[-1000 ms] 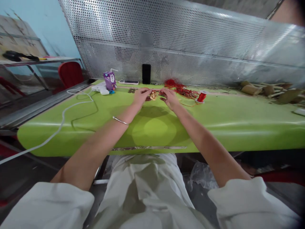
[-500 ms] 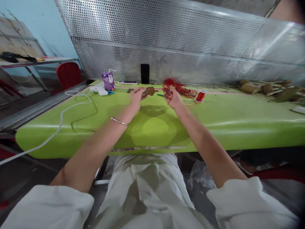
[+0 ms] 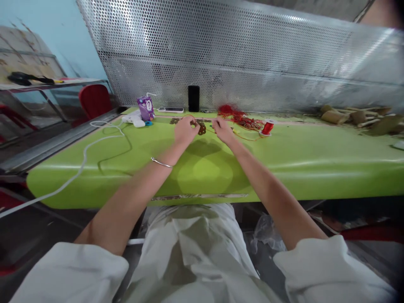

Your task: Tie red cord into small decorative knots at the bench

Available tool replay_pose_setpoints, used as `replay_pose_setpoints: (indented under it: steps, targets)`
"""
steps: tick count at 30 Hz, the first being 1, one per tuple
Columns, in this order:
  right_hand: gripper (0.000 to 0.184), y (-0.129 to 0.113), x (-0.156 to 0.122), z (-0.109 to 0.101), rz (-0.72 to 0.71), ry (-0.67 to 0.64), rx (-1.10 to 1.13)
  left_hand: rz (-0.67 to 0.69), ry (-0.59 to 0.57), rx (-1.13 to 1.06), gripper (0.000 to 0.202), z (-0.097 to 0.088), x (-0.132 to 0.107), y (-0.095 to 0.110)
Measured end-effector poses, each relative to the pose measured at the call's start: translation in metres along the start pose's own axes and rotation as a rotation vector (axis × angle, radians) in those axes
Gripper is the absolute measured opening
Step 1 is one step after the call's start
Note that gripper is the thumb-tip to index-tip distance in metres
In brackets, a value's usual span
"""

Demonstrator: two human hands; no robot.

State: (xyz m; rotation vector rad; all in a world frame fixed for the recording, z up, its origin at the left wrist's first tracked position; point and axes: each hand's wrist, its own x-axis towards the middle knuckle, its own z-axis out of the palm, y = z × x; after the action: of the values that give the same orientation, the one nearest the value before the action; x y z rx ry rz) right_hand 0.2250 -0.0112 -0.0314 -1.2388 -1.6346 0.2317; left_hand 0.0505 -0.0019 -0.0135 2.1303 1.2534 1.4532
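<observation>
My left hand (image 3: 185, 130) is closed in a pinch at a small brown openwork ornament (image 3: 202, 128), which hangs out at its right side. A loop of red thread rises above these fingers. My right hand (image 3: 223, 131) is closed a short way to the right, its fingertips pinched on a thin thread that stretches towards the ornament. Just behind the right hand lies a tangle of red threads (image 3: 232, 111). To its right a spool of red thread (image 3: 267, 127) stands on the green tabletop (image 3: 303, 147), with a loose strand trailing from it.
Along the back, a black phone (image 3: 193, 98) leans upright on the perforated metal screen (image 3: 252, 54); another phone (image 3: 171, 110) lies flat. A purple box (image 3: 145, 108) and white cable (image 3: 84, 158) are at left. Brown wooden pieces (image 3: 334, 117) lie at far right.
My right hand has turned over, palm down, and come closer to the left. The ornament has tilted down in my left hand, which has curled more tightly. The view has shifted slightly.
</observation>
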Motion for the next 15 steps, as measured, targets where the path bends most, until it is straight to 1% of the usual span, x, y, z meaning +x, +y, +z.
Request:
replay_pose_setpoints:
  steps: [2, 6, 8, 11, 15]
  targets:
    - [0.028, -0.002, -0.003, 0.001, -0.055, -0.057, -0.162, 0.049, -0.074, 0.131, 0.017, -0.002, -0.002, 0.002]
    - [0.028, -0.005, -0.006, 0.003, -0.058, -0.194, -0.308, 0.088, -0.230, 0.233, 0.022, 0.002, -0.002, 0.000]
    - [0.026, -0.004, -0.008, 0.004, -0.071, -0.218, -0.325, 0.114, -0.280, 0.250, 0.023, 0.005, -0.002, -0.003]
    - [0.021, -0.001, -0.008, 0.005, -0.074, -0.227, -0.313, 0.127, -0.316, 0.264, 0.023, 0.008, 0.000, -0.007]
    - [0.017, 0.002, -0.006, 0.007, -0.044, -0.231, -0.288, 0.041, -0.365, 0.283, 0.028, 0.012, 0.003, -0.008]
